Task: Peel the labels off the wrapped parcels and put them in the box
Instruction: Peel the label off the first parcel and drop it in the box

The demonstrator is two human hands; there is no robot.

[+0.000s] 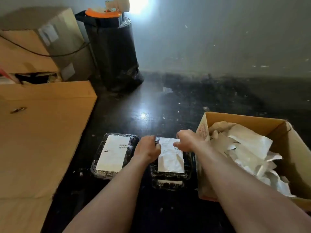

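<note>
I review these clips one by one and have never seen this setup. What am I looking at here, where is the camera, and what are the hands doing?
There is no machine: a person works with bare hands, and the single camera sits on their head, looking forward and down. On the dark floor lie two parcels wrapped in black plastic. The left parcel has a flat white label, untouched. Both hands are at the far edge of the right parcel's label, which looks wrinkled: the left hand at its top left corner, the right hand at its top right. Whether either grip has pinched the label is unclear. To the right stands an open cardboard box holding white peeled paper.
</note>
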